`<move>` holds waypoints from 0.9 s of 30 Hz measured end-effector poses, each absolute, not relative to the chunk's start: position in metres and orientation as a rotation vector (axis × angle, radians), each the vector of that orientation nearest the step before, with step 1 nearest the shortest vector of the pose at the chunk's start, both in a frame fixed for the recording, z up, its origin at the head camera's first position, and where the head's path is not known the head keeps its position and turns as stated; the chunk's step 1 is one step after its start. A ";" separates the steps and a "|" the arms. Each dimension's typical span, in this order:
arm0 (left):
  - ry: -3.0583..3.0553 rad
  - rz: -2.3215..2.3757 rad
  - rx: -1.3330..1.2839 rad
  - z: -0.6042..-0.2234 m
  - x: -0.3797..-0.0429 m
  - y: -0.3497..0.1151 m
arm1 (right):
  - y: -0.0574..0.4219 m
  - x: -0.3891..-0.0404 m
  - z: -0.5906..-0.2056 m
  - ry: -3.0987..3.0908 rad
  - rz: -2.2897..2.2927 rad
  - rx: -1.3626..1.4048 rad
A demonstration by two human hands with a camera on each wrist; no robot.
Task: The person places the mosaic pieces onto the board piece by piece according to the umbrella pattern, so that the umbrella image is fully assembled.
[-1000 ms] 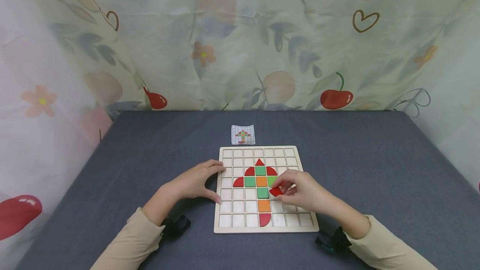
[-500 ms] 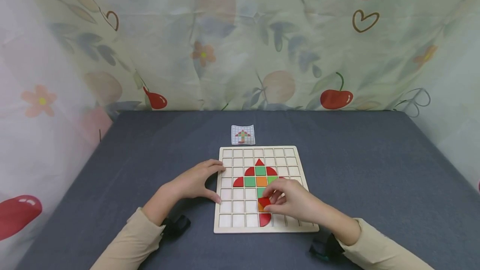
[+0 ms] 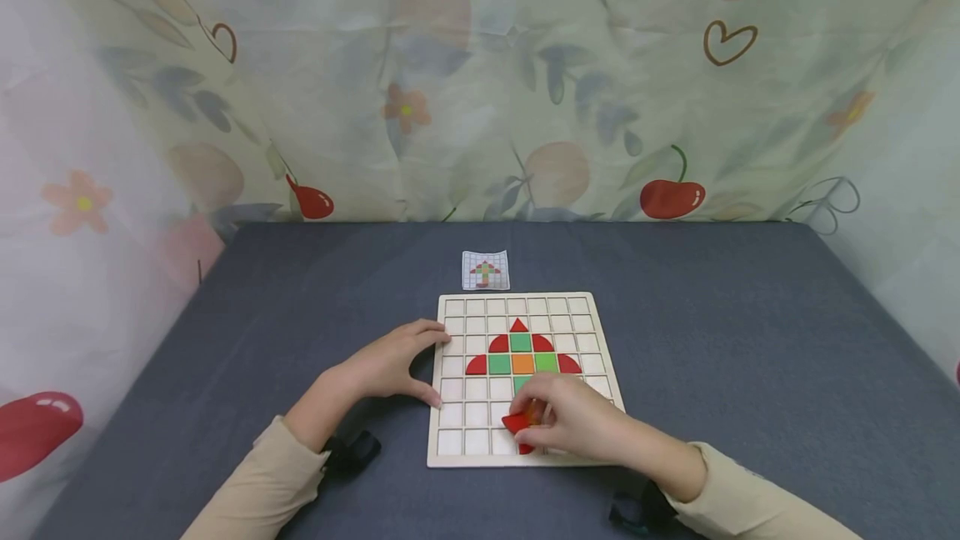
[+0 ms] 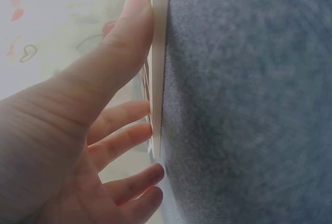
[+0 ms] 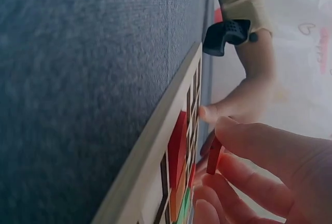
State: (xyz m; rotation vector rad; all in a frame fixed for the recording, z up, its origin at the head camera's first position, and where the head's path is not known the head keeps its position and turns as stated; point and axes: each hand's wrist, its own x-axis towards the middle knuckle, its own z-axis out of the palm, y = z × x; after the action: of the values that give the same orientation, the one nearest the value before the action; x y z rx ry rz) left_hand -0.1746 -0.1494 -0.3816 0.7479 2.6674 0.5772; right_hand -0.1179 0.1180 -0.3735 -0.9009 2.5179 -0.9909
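My left hand [image 3: 393, 361] rests at the left edge of a wooden grid board [image 3: 453, 415], thumb and fingers spread along its rim. In the left wrist view, the thumb [image 4: 124, 32] lies against the board's side. Between thumb and fingertips, my right hand [image 3: 573, 419] pinches a red tile [image 3: 516, 422], held over the board's lower middle. The right wrist view shows this tile [image 5: 213, 155] edge-on, raised off the board. Under it, a red quarter-round tile [image 5: 178, 138] sits in the bottom row. The right hand hides part of the column above.
Green tiles [image 3: 499, 364], an orange tile [image 3: 522, 363], red quarter-rounds [image 3: 570, 364] and a red triangle [image 3: 517, 326] form an arrow-like shape in the grid. Behind the board lies a small pattern card [image 3: 486, 271]. A dark cloth [image 3: 712, 315] covers the table; a printed curtain hangs behind.
My right hand has moved left and toward the near edge with the red tile, uncovering the red quarter-round at the right of the shape. My left hand has stayed in place.
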 end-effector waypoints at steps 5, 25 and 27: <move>2.668 0.580 0.747 -0.382 -0.174 -0.149 | 0.114 -0.115 -0.376 2.589 -0.914 -1.004; 2.655 0.594 0.747 -0.382 -0.175 -0.150 | 0.100 -0.112 -0.380 2.636 -0.774 -0.980; 2.655 0.594 0.745 -0.382 -0.175 -0.150 | 0.100 -0.112 -0.380 2.638 -0.769 -0.959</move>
State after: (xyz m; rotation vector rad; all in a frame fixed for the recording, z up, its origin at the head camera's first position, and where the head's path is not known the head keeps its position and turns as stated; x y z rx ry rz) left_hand -0.1753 -0.1499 -0.3820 0.7449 2.6545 0.5941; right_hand -0.1122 0.0999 -0.3797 -0.9590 2.6380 -0.7691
